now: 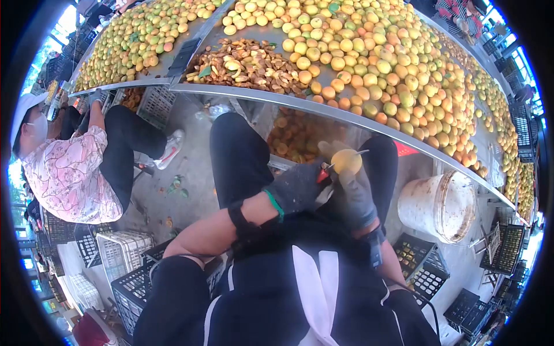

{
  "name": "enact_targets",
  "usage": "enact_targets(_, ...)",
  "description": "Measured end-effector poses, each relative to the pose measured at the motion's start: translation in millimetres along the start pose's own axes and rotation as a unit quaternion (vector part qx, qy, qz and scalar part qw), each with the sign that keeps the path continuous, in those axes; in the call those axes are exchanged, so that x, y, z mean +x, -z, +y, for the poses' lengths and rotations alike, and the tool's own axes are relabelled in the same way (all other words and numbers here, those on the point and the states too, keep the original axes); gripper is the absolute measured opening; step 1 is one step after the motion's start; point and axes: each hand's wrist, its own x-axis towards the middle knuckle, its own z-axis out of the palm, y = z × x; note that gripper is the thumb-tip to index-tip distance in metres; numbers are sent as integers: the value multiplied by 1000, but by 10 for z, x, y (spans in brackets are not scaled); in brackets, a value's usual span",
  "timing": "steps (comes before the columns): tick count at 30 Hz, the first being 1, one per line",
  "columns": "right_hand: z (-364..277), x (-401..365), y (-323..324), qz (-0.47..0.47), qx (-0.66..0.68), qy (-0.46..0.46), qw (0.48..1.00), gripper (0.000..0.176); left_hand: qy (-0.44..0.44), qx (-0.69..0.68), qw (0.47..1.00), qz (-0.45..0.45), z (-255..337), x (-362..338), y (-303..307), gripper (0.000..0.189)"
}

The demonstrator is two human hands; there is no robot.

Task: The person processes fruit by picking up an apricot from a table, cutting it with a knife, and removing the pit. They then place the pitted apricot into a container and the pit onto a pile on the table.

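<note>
Yellow apricot [347,162] between the thighs, in front of the waist; pinched in the fingers of the grey-gloved right hand [353,193], outline blurred. Dark-gloved left hand [297,185] just beside it, closed on a red-handled tool [323,173]; exact finger placement hidden. Thin metal tip [363,151] shows at the apricot's far side. Beyond: crate of fruit pieces [293,131] below the metal-edged table [245,90]; whole apricots [369,52] heaped on top.
</note>
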Motion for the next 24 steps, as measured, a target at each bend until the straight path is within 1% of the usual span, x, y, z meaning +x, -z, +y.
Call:
enact_targets(1,-95,26,71,-23,-37,-21,999,57,16,24,999,-34,22,12,58,29)
enact_targets(2,-144,37,105,-47,-75,-42,995,57,15,23,999,-33,5,28,49,29)
enact_targets(4,-86,21,127,-45,-68,-35,996,56,16,37,999,-21,-85,51,-11,28)
enact_targets(5,-10,25,139,-32,-68,8,997,56,13,38,999,-21,-143,72,-94,28)
enact_targets(6,55,21,129,-19,-70,49,996,56,-45,8,999,17,-210,79,-231,29)
enact_targets(7,137,-16,12,26,9,37,999,56,-100,-25,993,53,-219,67,-307,29)
enact_targets(8,172,-13,-23,25,9,39,999,56,-101,-24,993,53,-246,65,-329,29)
enact_targets(10,209,0,-63,67,132,-23,989,55,-11,-33,999,26,-208,54,-264,30)
enact_targets(11,160,12,16,12,103,-30,994,53,-11,-32,999,26,-212,47,-188,30)
enact_targets(12,80,19,91,13,104,-31,994,53,35,26,999,-12,-111,38,-11,30)
enact_targets(13,-27,38,153,-26,17,-44,999,52,81,85,992,-51,-56,31,81,31)
enact_targets(14,-96,63,173,-66,-70,-56,994,51,81,85,992,-50,-83,29,58,31)
enact_targets(16,-61,59,116,-56,-86,-48,994,48,34,64,997,-16,-200,39,-41,33)
enact_targets(17,44,46,59,-19,-51,5,998,47,32,67,997,-15,-243,61,-128,33)
enact_targets(18,145,20,18,19,-17,55,998,47,-28,30,998,51,-225,59,-244,33)
enact_targets(19,209,12,-10,43,67,3,997,47,-87,-8,989,116,-229,51,-319,33)
enact_targets(20,205,16,1,43,67,3,997,47,-87,-8,989,116,-262,44,-336,33)
enact_targets(22,157,32,-14,14,89,-10,996,49,-30,43,992,114,-153,-4,-244,33)
enact_targets(23,166,49,102,-12,52,-11,999,47,-28,43,992,112,-104,-2,-158,33)
enact_targets(24,83,81,146,-41,35,-10,999,49,26,99,993,54,-61,53,-27,33)
